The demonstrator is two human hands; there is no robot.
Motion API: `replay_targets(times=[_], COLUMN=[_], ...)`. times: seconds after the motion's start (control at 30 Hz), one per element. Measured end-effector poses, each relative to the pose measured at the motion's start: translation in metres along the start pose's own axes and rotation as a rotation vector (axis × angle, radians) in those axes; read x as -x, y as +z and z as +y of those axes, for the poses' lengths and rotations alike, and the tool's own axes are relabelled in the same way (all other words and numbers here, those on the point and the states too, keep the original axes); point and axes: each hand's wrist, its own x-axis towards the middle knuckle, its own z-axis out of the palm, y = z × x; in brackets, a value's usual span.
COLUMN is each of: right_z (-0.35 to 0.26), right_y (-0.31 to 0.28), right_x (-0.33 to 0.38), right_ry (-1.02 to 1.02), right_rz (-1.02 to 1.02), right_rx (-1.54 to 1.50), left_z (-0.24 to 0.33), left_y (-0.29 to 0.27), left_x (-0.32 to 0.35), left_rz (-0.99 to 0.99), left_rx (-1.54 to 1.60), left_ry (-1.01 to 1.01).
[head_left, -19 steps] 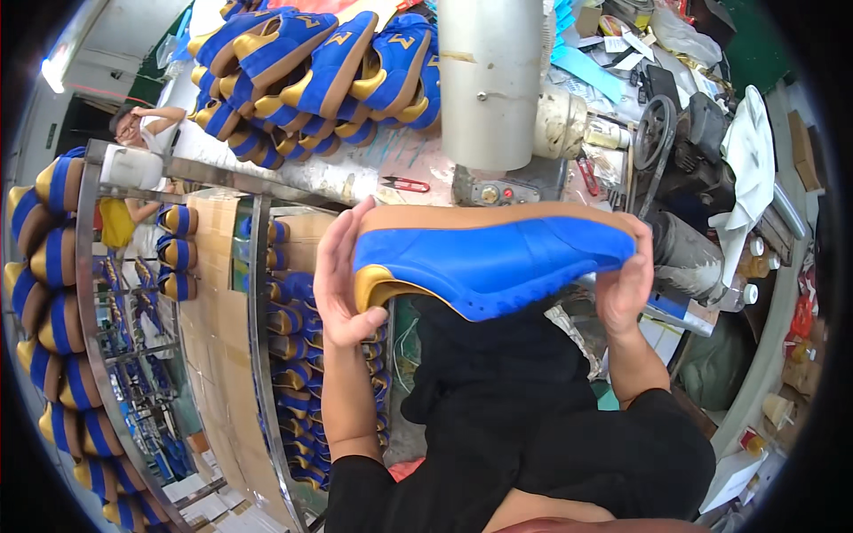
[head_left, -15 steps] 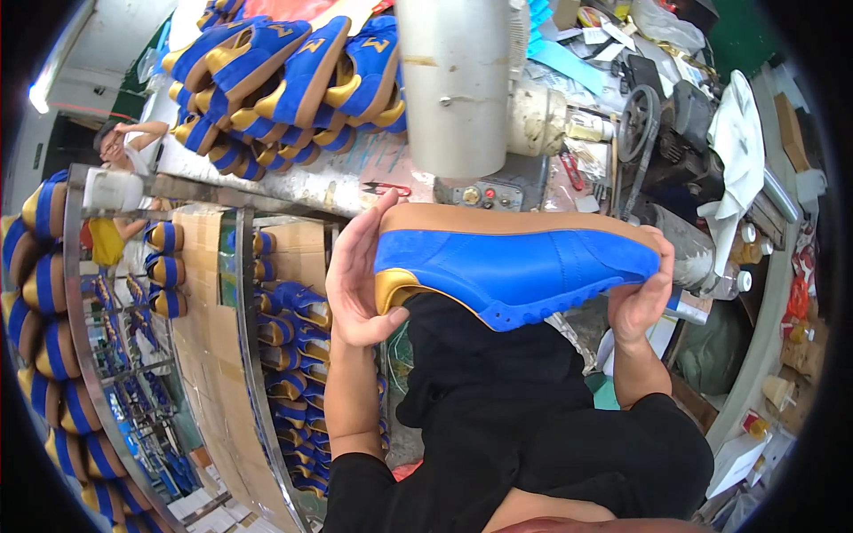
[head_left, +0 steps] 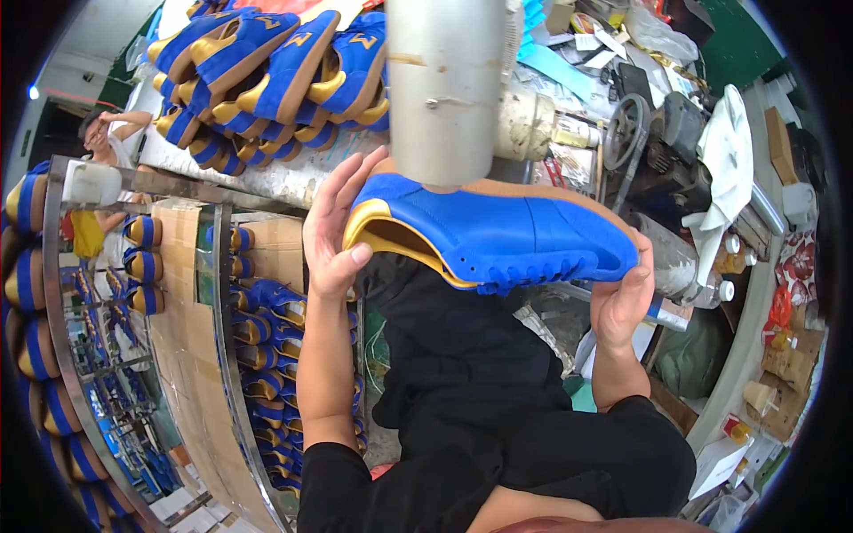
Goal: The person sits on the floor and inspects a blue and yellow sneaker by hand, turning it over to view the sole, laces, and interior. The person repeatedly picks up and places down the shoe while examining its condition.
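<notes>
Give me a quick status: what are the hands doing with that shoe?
Left hand grips heel end, right hand grips toe end. Blue shoe held sideways, sole against grey machine column. Nothing in the way.

Bright, even daylight fills the scene, and the grey machine column (head_left: 444,89) at top centre shows a soft sheen. Around that column everything is sharp. Far from it, straight edges bow and a black fisheye rim closes in.

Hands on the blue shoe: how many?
2. The left hand cups the heel end of the shoe; the right hand supports the toe end from below. Some fingertips are hidden behind it.
</notes>
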Motion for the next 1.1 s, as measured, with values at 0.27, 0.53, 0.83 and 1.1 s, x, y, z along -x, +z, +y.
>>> replay_targets(times=[0.27,0.53,0.83,1.1], right_z=[0.028,0.043,0.077,0.087], right_y=[0.017,0.043,0.094,0.176], right_x=[0.012,0.021,0.057,0.065], right_ry=[-0.161,0.398,1.143,1.026], right_rz=[-0.053,-0.004,-0.34,-0.664], right_rx=[0.076,-0.064,-0.064,-0.064], left_z=[0.014,0.039,0.065,0.099], left_y=[-0.015,-0.032,-0.051,-0.059], left_x=[0.051,0.096,0.219,0.321], left_rz=[0.022,-0.042,0.086,0.601], left_rx=[-0.08,-0.471,-0.5,-0.556], left_ry=[0.17,0.22,-0.17,0.092])
